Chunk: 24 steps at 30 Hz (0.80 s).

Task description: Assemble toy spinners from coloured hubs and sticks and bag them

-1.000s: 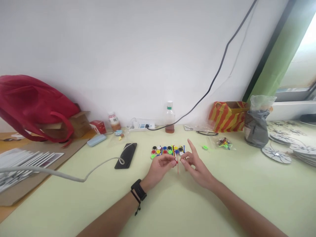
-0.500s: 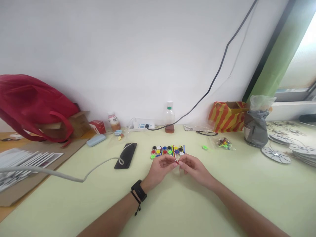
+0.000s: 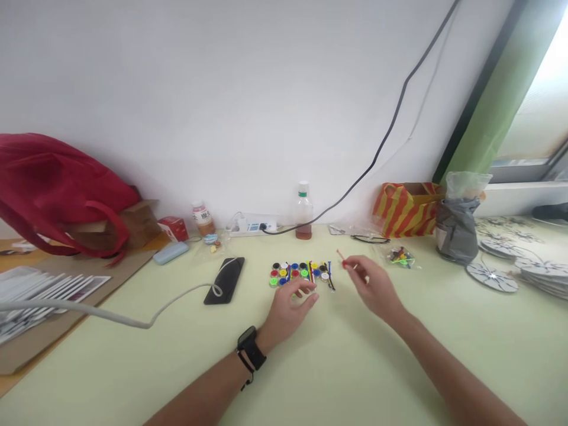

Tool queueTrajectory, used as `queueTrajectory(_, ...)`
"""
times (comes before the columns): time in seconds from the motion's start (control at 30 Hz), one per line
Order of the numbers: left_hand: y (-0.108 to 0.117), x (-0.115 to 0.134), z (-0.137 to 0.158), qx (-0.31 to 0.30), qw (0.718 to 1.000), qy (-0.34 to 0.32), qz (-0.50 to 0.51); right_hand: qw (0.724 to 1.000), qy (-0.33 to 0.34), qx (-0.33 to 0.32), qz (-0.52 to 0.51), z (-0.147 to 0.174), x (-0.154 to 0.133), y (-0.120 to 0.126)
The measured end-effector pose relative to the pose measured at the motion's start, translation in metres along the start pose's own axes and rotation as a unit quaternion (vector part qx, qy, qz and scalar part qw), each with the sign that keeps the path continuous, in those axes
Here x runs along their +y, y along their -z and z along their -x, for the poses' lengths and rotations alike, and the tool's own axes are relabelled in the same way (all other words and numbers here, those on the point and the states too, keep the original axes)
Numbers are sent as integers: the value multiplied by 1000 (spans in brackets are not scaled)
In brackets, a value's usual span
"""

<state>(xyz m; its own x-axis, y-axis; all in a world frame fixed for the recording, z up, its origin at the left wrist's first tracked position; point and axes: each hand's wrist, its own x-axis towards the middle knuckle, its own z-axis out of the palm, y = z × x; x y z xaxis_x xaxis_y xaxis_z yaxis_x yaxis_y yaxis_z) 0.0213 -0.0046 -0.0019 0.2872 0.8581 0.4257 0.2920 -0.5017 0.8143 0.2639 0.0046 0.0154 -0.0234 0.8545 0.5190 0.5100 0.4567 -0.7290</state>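
Observation:
My right hand (image 3: 373,283) pinches a small thin red plastic stick (image 3: 340,255) between thumb and fingertips, its end pointing up and left above the table. What else may be inside those fingers is hidden. My left hand (image 3: 290,307) rests low over the table with thumb and fingers apart, holding nothing that I can see. Just beyond its fingers lie rows of small coloured discs (image 3: 283,273) in red, yellow, blue, green, black and white. Several thin coloured sticks (image 3: 330,276) lie among and beside the discs. My left fingers cover part of the front row.
A black phone (image 3: 224,280) with a pale cable lies left. Behind stand a bottle (image 3: 304,210) and a power strip (image 3: 252,224). On the right are a small bag of coloured pieces (image 3: 400,257), a striped bag (image 3: 406,209), a grey bag (image 3: 458,229) and round flat plates (image 3: 491,277).
My hands have come apart. The right one has moved right and slightly away from me with the red stick, now over where a green disc lay. The left hand has opened.

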Motion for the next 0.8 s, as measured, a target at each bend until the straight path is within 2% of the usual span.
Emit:
queueTrajectory(0.1,0,0,2,-9,999,-19,-45,989,44,94,107,-11,16,23)
queueTrajectory(0.17,-1,-1,2,-11,998,-19,-67,982,40,115,145,-14,27,31)
queueTrajectory(0.2,-1,-1,3,-6,997,-16,-79,982,29,91,160,-13,31,32)
queueTrajectory(0.27,-2,-2,2,10,995,-13,-103,980,-19,-21,196,-11,39,31)
queueTrajectory(0.33,-2,-3,2,28,992,-11,-119,957,-80,-153,234,-8,45,26)
queueTrajectory(0.4,-1,-3,1,35,991,-13,-125,931,-122,-215,268,-6,49,21)
queueTrajectory(0.47,-1,-3,0,35,991,-13,-128,920,-131,-212,301,-7,53,17)
queueTrajectory(0.6,-1,-3,0,28,991,-16,-133,909,-143,-167,355,-17,66,15)
queueTrajectory(0.8,-2,-1,0,21,991,-16,-130,909,-131,-108,380,-23,75,17)
